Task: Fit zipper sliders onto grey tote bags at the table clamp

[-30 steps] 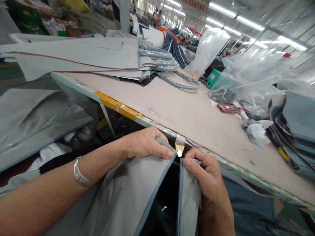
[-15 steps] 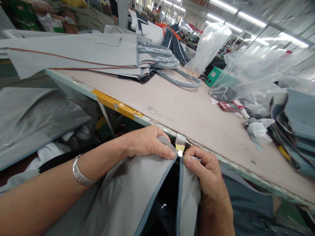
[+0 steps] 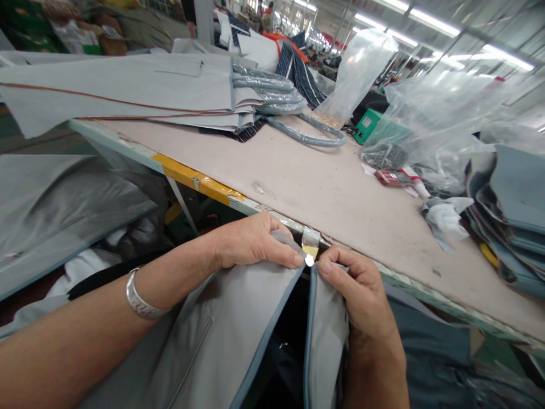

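Observation:
A grey fabric bag with blue-grey piping hangs open below the table's near edge. My left hand pinches the top corner of its left panel. My right hand grips the top of the right panel. The two hands meet at a small shiny metal piece fixed to the table edge. A silver bracelet sits on my left wrist. The bag's inside is dark.
On the brown tabletop lie a stack of grey bags with blue handles at the back, clear plastic bags, a green box, and a pile of blue-grey pieces at right. Grey fabric lies left.
Both hands have shifted slightly up toward the metal piece on the table edge, still holding the bag's two top corners; the view has tipped a little.

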A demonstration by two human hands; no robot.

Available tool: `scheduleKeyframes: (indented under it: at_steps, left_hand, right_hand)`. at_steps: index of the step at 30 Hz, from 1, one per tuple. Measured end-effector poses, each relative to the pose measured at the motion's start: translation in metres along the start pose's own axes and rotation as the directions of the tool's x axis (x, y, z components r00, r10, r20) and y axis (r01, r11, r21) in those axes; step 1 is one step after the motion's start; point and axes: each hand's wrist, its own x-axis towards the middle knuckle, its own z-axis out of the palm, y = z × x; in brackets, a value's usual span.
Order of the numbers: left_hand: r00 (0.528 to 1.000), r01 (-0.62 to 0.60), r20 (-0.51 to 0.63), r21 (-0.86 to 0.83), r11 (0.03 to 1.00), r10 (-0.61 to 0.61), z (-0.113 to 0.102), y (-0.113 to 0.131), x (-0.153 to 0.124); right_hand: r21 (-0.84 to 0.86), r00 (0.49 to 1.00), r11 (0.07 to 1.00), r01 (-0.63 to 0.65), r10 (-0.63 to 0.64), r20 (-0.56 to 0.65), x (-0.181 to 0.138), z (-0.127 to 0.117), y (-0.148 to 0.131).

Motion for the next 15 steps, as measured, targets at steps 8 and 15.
scheduleKeyframes:
  at_steps: [8, 15]
  left_hand:
    - [0.999, -0.04, 0.001, 0.018, 0.999, 0.04, -0.0003, 0.002, -0.0008]
    - [0.999, -0.045, -0.002, 0.031, 0.998, 0.045, 0.0008, 0.0048, -0.0007]
  right_hand:
    - [-0.114, 0.999, 0.993, 0.038, -0.04, -0.013, 0.0025, 0.0017, -0.0028]
    - [-0.095, 0.999, 0.995, 0.031, -0.032, -0.016, 0.0011, -0.0006, -0.0018]
